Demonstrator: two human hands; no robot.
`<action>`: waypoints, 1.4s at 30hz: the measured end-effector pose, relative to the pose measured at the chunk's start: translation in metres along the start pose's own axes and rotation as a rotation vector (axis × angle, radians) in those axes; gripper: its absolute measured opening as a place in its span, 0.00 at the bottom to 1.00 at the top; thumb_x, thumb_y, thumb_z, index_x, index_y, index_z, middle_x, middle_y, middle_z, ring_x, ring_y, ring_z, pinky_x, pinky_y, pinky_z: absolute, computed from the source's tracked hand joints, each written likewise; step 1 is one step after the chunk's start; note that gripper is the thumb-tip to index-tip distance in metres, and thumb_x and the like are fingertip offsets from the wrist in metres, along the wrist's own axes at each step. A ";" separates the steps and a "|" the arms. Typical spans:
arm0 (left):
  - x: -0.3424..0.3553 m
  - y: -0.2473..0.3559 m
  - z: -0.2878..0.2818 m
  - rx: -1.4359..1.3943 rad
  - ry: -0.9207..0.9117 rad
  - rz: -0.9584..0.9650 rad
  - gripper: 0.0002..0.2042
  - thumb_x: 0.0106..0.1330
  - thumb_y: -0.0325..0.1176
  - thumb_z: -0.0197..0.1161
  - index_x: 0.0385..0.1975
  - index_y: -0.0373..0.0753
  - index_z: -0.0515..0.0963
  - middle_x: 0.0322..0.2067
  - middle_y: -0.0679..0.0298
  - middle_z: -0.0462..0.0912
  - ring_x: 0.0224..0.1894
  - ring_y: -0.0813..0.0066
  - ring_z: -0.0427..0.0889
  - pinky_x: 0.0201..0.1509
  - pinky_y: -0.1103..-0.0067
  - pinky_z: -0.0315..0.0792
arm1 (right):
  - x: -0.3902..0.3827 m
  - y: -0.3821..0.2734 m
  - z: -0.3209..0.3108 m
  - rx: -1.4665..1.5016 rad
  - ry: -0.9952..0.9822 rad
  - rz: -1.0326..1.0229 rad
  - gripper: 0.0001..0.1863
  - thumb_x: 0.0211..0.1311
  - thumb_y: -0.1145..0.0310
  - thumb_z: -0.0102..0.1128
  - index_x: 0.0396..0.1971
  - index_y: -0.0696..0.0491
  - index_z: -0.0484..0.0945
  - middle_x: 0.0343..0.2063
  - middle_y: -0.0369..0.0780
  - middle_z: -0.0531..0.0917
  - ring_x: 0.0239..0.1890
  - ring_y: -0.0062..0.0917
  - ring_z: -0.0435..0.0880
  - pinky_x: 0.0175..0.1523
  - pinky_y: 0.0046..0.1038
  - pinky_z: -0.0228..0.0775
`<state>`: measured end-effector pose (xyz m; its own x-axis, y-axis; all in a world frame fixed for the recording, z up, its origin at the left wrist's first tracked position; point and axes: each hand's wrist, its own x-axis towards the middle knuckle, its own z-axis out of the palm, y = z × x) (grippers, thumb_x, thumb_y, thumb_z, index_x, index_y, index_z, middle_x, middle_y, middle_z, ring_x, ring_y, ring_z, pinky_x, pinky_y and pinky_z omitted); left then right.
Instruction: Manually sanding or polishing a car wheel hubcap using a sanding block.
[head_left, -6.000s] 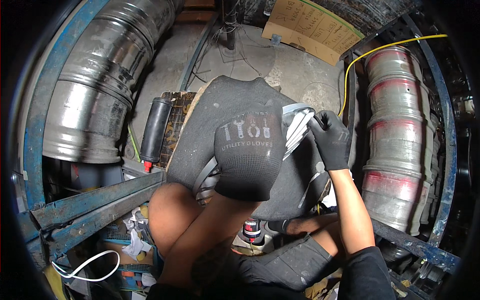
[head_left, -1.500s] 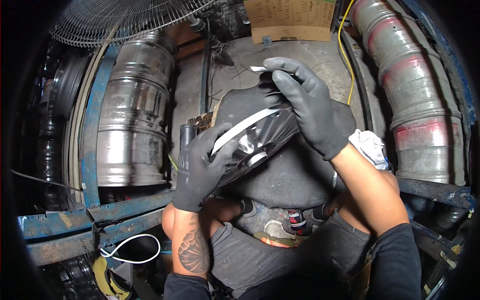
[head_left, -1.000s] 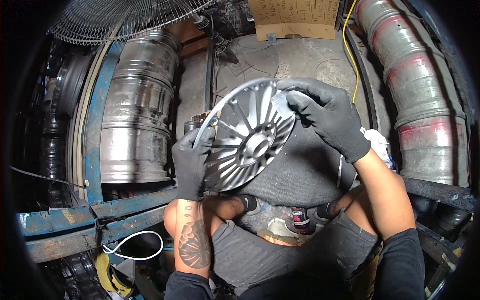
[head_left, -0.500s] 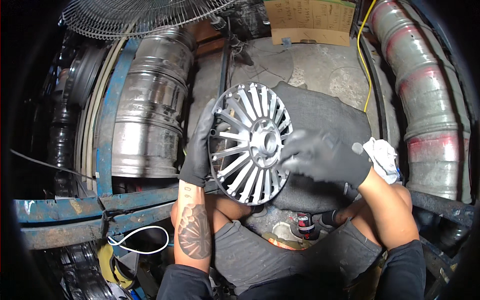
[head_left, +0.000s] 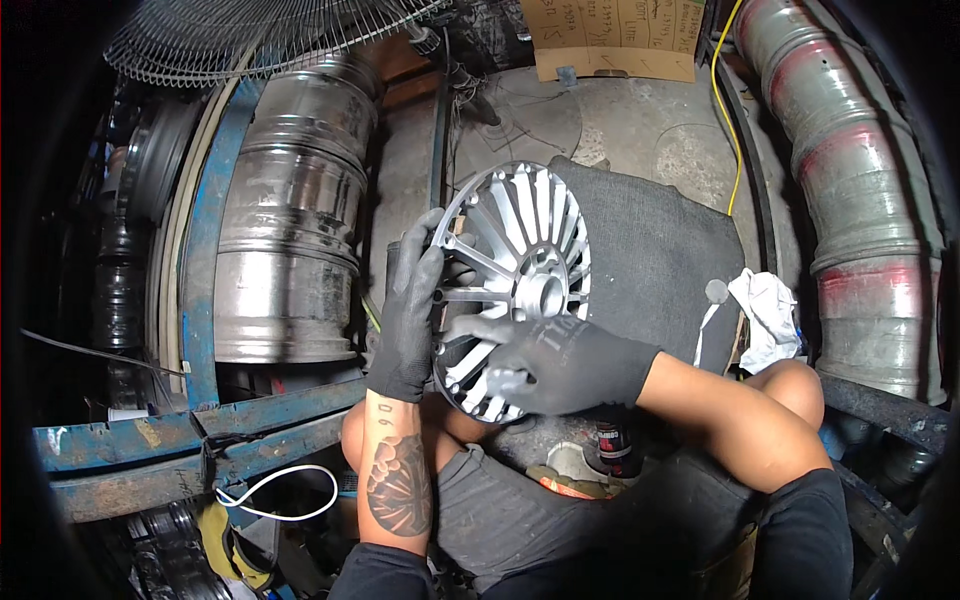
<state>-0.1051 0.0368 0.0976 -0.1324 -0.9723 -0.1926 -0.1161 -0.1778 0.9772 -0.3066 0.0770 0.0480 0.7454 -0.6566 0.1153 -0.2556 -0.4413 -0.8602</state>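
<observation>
A silver multi-spoked wheel face [head_left: 540, 205] stands tilted over the dark grey mat [head_left: 650, 240]. My left hand [head_left: 405, 320], in a black glove, grips its left rim with the fingers wrapped round the edge. My right hand [head_left: 555, 365], also gloved, lies across the lower spokes, fingers curled on something pale that I cannot make out. A white cloth [head_left: 765, 315] lies at the right side of the mat, near a pale strip [head_left: 710, 315]. A dark can [head_left: 613, 450] stands below the mat between my legs.
Stacked metal rims [head_left: 285, 210] line the left, red-marked ones [head_left: 865, 280] the right. Blue metal frame rails [head_left: 120, 440] border my left side. A wire guard [head_left: 260, 35] hangs top left, cardboard [head_left: 610, 35] stands at the back, a yellow cord [head_left: 730, 150] runs down the right.
The wheel has turned from edge-on to showing its spoked face. My right hand has come down from the upper right rim and moved left onto the lower spokes.
</observation>
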 end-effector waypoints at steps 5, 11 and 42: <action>0.001 -0.004 0.000 0.068 0.008 0.022 0.26 0.81 0.49 0.52 0.70 0.38 0.68 0.56 0.61 0.75 0.57 0.75 0.79 0.61 0.78 0.75 | -0.024 0.019 0.017 -0.461 0.185 -0.073 0.29 0.63 0.59 0.63 0.63 0.53 0.77 0.40 0.51 0.88 0.40 0.49 0.89 0.48 0.49 0.81; -0.008 0.004 0.008 -0.144 0.003 -0.070 0.25 0.77 0.39 0.63 0.69 0.35 0.70 0.37 0.68 0.82 0.37 0.86 0.77 0.44 0.85 0.72 | -0.035 -0.018 -0.022 -0.387 -0.164 0.271 0.18 0.64 0.58 0.61 0.48 0.52 0.85 0.37 0.52 0.87 0.37 0.46 0.88 0.45 0.47 0.80; 0.004 0.009 0.019 -0.145 0.043 -0.023 0.21 0.79 0.37 0.60 0.65 0.33 0.74 0.31 0.73 0.76 0.30 0.91 0.72 0.36 0.88 0.74 | -0.032 -0.006 -0.013 -0.195 -0.120 0.063 0.17 0.59 0.62 0.62 0.42 0.58 0.85 0.40 0.49 0.88 0.38 0.40 0.89 0.46 0.41 0.81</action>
<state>-0.1251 0.0340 0.1035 -0.0891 -0.9726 -0.2145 0.0253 -0.2175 0.9757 -0.3367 0.0926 0.0558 0.7894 -0.6139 -0.0056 -0.4092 -0.5192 -0.7503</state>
